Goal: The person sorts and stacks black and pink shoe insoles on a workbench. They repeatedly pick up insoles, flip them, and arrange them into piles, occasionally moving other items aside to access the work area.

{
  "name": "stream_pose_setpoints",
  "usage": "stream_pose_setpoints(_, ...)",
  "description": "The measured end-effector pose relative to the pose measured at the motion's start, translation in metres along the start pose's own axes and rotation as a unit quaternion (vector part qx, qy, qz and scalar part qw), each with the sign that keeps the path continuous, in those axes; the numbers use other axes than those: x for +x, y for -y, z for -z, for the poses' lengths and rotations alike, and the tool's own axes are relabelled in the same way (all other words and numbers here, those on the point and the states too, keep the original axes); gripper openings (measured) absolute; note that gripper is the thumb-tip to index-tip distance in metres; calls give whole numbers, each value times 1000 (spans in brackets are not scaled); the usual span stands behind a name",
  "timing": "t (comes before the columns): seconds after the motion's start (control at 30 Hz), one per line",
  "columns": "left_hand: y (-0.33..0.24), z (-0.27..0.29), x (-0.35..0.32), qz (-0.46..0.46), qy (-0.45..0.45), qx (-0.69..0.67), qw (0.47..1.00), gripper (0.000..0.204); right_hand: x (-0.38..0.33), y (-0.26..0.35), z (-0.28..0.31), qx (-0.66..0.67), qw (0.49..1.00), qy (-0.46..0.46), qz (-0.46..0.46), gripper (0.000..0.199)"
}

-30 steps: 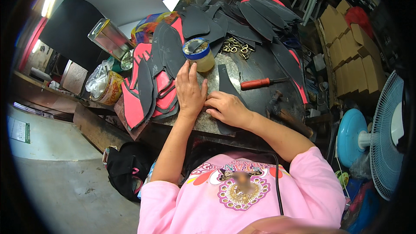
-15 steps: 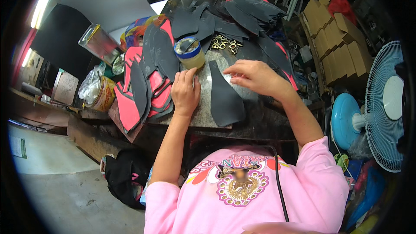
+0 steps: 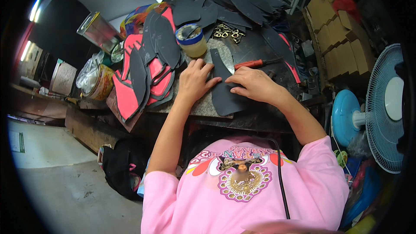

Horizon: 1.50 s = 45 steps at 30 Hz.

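A flat black sole-shaped sheet [image 3: 226,98] lies on the grey stone slab [image 3: 203,104] in front of me. My left hand [image 3: 195,81] rests at its left edge, fingers loosely bent and the thumb stretched onto the sheet. From the right, my right hand [image 3: 256,85] touches the sheet with its fingertips, thumb and index finger apart. Neither hand grips anything. Just beyond my right hand is a red-handled screwdriver-like tool [image 3: 249,64]. A jar with a blue rim [image 3: 192,43] stands past my left hand, holding pale stuff and a dark tool.
Black and pink sole pieces [image 3: 158,43] are piled on the left; more black pieces [image 3: 249,8] lie at the back. Gold-coloured buckles [image 3: 228,34] sit behind the slab. A tin [image 3: 99,32] stands far left. Cardboard boxes [image 3: 346,56] and a fan [image 3: 390,104] are at right.
My right hand has moved down and left onto the black sheet, uncovering the red-handled tool. My left hand has shifted right to the sheet's edge. The sheet lies slightly higher in view.
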State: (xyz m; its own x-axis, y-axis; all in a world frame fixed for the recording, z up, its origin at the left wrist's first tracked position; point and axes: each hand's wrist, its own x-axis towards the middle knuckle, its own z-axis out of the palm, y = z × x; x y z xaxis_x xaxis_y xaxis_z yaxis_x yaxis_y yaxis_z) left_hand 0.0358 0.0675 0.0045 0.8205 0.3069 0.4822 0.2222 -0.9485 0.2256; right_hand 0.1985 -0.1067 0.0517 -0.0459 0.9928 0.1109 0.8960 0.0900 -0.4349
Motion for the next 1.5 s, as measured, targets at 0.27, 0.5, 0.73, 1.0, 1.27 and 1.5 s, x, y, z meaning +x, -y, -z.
stream_pose_setpoints(0.27, 2, 1, 3, 7, -7, -24, 1000, 44, 40, -73, 63, -10, 999, 1, 49, 41)
stream_pose_setpoints(0.5, 2, 0, 4, 25, -6, -35, 999, 40, 91, -160, 75, -116, 976, -114, -145, 43)
stream_pose_setpoints(0.73, 4, -1, 4, 28, -7, -51, 998, 37, 142, -167, 30, -84, 984, -98, -123, 55)
stream_pose_setpoints(1.0, 6, -2, 4, 32, -9, -49, 998, 33, 166, -167, 14, -183, 944, -111, -252, 68)
stream_pose_setpoints(1.27, 6, -2, 3, 30, -17, -51, 998, 33, 151, -161, 31, -294, 941, -93, -142, 23)
stream_pose_setpoints(1.5, 7, -3, 2, 31, -20, -49, 998, 32, 97, -134, 96, -264, 939, -118, -188, 30)
